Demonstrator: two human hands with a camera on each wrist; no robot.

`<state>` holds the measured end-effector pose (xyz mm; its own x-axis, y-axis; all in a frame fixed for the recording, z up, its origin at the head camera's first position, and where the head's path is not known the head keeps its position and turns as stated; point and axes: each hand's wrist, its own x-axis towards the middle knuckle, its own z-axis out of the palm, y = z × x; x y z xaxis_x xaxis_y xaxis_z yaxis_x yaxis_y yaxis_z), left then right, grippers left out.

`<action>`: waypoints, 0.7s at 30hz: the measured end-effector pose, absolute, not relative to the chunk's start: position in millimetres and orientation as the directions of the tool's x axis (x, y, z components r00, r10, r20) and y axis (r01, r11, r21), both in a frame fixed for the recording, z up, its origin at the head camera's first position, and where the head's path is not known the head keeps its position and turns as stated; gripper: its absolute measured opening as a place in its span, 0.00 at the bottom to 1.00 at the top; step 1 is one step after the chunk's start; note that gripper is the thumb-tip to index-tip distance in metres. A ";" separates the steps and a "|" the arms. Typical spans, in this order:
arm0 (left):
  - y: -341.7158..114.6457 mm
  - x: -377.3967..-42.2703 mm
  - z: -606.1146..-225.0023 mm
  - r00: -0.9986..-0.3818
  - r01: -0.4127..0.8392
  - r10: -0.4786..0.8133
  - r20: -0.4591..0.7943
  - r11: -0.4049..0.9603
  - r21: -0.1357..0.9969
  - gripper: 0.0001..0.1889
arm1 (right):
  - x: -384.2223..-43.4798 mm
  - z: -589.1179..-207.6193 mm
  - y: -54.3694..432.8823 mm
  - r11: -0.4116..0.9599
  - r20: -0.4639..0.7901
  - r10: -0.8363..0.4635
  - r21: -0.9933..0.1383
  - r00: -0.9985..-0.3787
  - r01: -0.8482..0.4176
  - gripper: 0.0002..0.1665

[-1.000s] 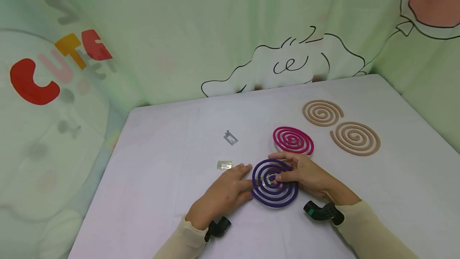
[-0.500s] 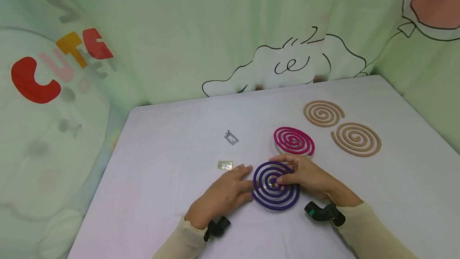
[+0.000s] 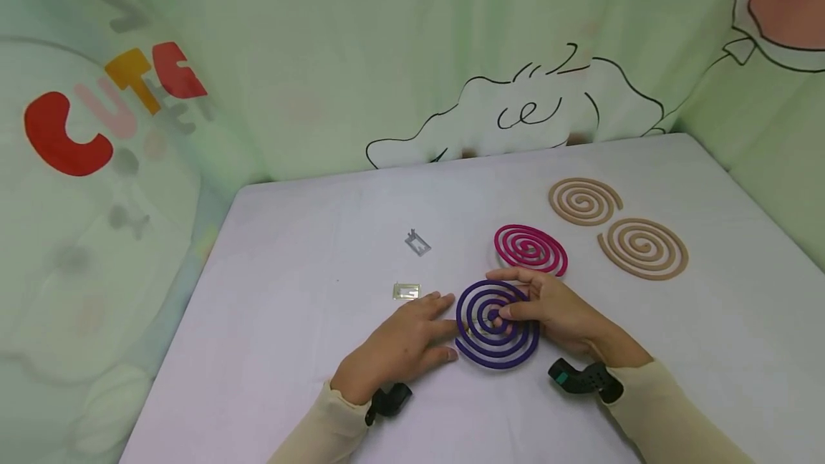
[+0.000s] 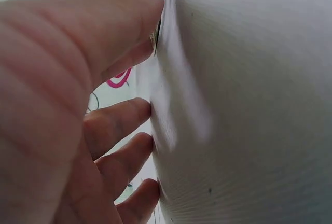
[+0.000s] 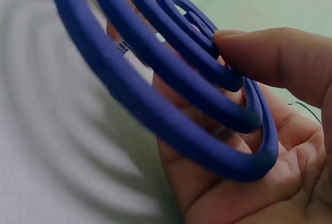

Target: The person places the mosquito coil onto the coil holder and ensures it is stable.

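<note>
My right hand (image 3: 567, 317) pinches a purple-blue mosquito coil (image 5: 129, 92), thumb on its centre and other fingers beneath. The coil hangs tilted above the white table. My left hand (image 3: 396, 339) lies palm down on the table at the coil's left edge. Its index finger reaches under the coil and touches a small thin metal stand (image 4: 155, 38), mostly hidden in the head view. Just behind the right fingers sits a pink mosquito coil (image 3: 528, 248), slightly raised. A gold metal stand (image 3: 397, 292) lies flat beyond the left fingers, with a silver stand (image 3: 419, 252) farther back.
Two tan mosquito coils (image 3: 583, 200) lie side by side at the table's right rear. The white cloth-covered table (image 3: 290, 292) ends at a printed green curtain (image 3: 309, 77) behind and on both sides.
Both hands keep nearly the same place, and the purple-blue coil shifts only slightly in the right hand's pinch. The whole head view drifts a little.
</note>
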<state>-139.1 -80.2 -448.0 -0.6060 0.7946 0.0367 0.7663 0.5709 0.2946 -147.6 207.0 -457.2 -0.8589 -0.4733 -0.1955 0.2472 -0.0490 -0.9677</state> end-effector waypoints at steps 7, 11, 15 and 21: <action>-79.2 -136.0 -445.2 -0.625 0.734 0.779 -0.057 0.610 0.298 0.33 | -149.0 -458.1 203.2 -0.058 -0.215 -0.468 -0.960 -0.857 0.273 0.34; -78.6 -135.0 -444.6 -0.632 0.724 0.769 -0.090 0.628 0.283 0.35 | -149.9 -456.7 200.5 -0.058 -0.221 -0.464 -0.959 -0.858 0.278 0.31; -78.9 -134.6 -445.2 -0.628 0.732 0.771 -0.102 0.630 0.258 0.37 | -149.6 -455.8 199.7 -0.056 -0.218 -0.464 -0.960 -0.858 0.274 0.34; -80.6 -133.1 -445.8 -0.623 0.740 0.773 -0.122 0.632 0.230 0.40 | -151.7 -456.9 198.5 -0.053 -0.217 -0.477 -0.960 -0.852 0.274 0.38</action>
